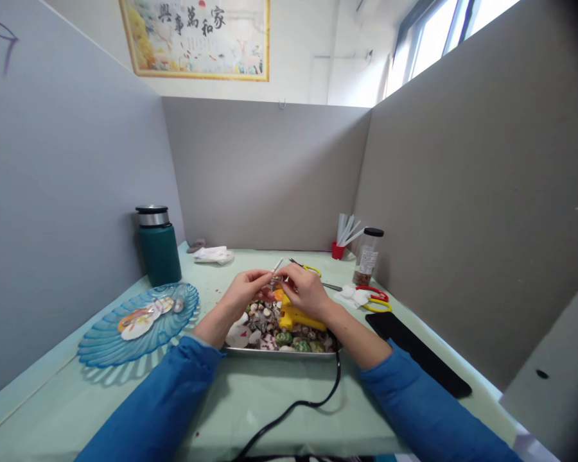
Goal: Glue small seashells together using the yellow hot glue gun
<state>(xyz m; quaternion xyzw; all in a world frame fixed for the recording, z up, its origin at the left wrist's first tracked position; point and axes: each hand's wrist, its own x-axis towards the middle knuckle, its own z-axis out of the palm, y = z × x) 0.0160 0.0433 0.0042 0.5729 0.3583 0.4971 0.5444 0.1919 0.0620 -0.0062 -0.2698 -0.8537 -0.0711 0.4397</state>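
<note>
My left hand point(248, 289) and my right hand point(302, 289) meet over the tray, fingertips pinched together around a small piece. Most of that piece is hidden, so I cannot tell its kind. A thin white stick point(278, 264) shows just above the fingertips. Below the hands, the metal tray point(282, 352) is filled with small seashells point(262, 321), some brown, some green, some white with red marks. A yellow glue gun point(296, 316) lies on the shells beneath my right hand, its black cord point(313, 404) running down to the front edge.
Left, a blue scalloped plate point(94, 350) bears shell pieces; a green bottle point(160, 253) stands behind it. Right are red-and-yellow-handled scissors point(378, 303), white tissue point(354, 295), a clear jar point(367, 258), a red cup of glue sticks point(338, 251) and a black phone-like slab point(419, 353). Grey partitions surround the table.
</note>
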